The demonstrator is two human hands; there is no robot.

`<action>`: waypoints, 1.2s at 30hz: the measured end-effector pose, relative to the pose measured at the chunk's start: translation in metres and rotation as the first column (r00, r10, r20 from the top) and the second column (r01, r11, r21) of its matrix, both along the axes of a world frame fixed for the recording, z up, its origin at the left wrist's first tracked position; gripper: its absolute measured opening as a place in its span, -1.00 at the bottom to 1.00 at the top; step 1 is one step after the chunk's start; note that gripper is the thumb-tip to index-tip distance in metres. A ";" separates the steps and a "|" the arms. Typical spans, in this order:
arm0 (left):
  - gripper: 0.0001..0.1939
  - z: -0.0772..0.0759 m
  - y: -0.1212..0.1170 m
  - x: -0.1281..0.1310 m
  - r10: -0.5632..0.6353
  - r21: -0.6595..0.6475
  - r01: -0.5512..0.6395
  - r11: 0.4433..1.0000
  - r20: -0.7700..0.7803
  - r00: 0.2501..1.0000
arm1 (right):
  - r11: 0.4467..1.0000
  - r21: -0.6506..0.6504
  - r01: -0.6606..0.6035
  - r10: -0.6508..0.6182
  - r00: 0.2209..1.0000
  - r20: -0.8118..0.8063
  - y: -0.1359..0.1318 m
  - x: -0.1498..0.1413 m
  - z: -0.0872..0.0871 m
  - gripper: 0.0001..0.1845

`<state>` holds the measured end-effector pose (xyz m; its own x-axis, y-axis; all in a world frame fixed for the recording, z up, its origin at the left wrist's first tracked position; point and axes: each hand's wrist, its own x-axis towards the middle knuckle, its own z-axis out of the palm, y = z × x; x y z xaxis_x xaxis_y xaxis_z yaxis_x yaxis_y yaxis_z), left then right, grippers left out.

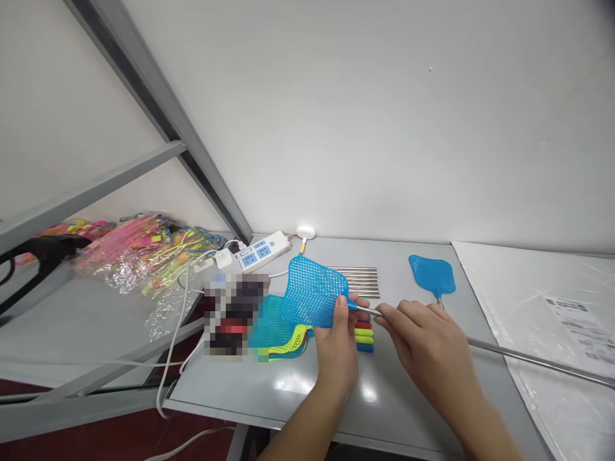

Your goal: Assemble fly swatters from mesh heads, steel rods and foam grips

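A blue fly swatter head [314, 291] is gripped at its neck by my left hand [337, 352], thumb on top. My right hand [430, 339] is closed around the metal rod [538, 360] that joins this head and runs off to the right. Behind my left hand lie more swatter heads [275, 314] in teal and yellow, partly pixelated. Several coloured handle grips [364, 339] lie side by side between my hands. Beyond them is a row of metal tubes [362, 282]. Another blue swatter [432, 274] lies past my right hand, its rod partly hidden by the hand.
A white power strip [262, 251] with plugs and cables stands at the back left. Plastic-bagged colourful items [148, 250] lie on the left, behind a grey metal frame [91, 179]. A white plastic package [542, 301] covers the right side of the table. A wall rises behind.
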<state>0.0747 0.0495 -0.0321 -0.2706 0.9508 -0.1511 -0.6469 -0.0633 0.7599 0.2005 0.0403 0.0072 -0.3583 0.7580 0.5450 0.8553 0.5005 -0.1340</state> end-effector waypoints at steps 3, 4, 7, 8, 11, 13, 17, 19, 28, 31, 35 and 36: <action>-0.79 0.004 0.005 -0.013 0.087 0.020 -0.088 0.996 0.011 0.996 | 0.993 -0.112 -0.030 0.027 0.999 -0.025 -0.001 0.005 -0.001 -0.82; -0.77 0.005 0.006 -0.021 0.138 0.022 -0.138 0.990 0.026 0.990 | 0.988 -0.148 -0.030 0.025 0.999 -0.030 -0.003 0.012 -0.003 -0.82; -0.73 0.007 0.013 -0.051 0.287 0.017 -0.290 0.957 0.094 0.953 | 0.979 -0.203 0.034 -0.039 0.999 -0.018 -0.014 0.050 -0.014 -0.79; -0.74 0.009 0.016 -0.063 0.323 0.015 -0.326 0.945 0.104 0.941 | 0.977 -0.201 0.067 -0.070 0.997 -0.011 -0.019 0.067 -0.019 -0.77; -0.76 0.013 0.024 -0.097 0.426 0.014 -0.429 0.903 0.102 0.899 | 0.970 -0.214 0.119 -0.121 0.993 0.004 -0.036 0.113 -0.033 -0.70; -0.75 0.014 0.028 -0.112 0.454 0.009 -0.457 0.889 0.100 0.885 | 0.970 -0.202 0.138 -0.139 0.990 0.010 -0.045 0.130 -0.038 -0.66; -0.74 0.013 0.029 -0.117 0.468 -0.002 -0.470 0.882 0.096 0.878 | 0.979 -0.156 0.128 -0.125 0.992 0.026 -0.054 0.130 -0.038 -0.70; -0.71 0.012 0.027 -0.112 0.473 -0.004 -0.474 0.880 0.095 0.876 | 0.983 -0.123 0.136 -0.132 0.990 0.046 -0.054 0.124 -0.035 -0.71; -0.71 0.014 0.023 -0.094 0.458 -0.079 -0.451 0.889 0.123 0.881 | 0.982 -0.037 0.185 -0.179 0.975 0.135 -0.043 0.128 -0.003 -0.68; -0.71 0.015 0.026 -0.095 0.456 -0.090 -0.448 0.890 0.125 0.881 | 0.983 -0.015 0.182 -0.178 0.973 0.147 -0.041 0.132 0.005 -0.67; -0.70 0.016 0.022 -0.085 0.444 -0.084 -0.437 0.895 0.112 0.889 | 0.983 -0.017 0.181 -0.176 0.973 0.152 -0.043 0.124 0.006 -0.69; -0.71 0.017 0.018 -0.076 0.420 -0.084 -0.413 0.907 0.105 0.901 | 0.988 -0.039 0.152 -0.145 0.979 0.147 -0.044 0.117 0.004 -0.70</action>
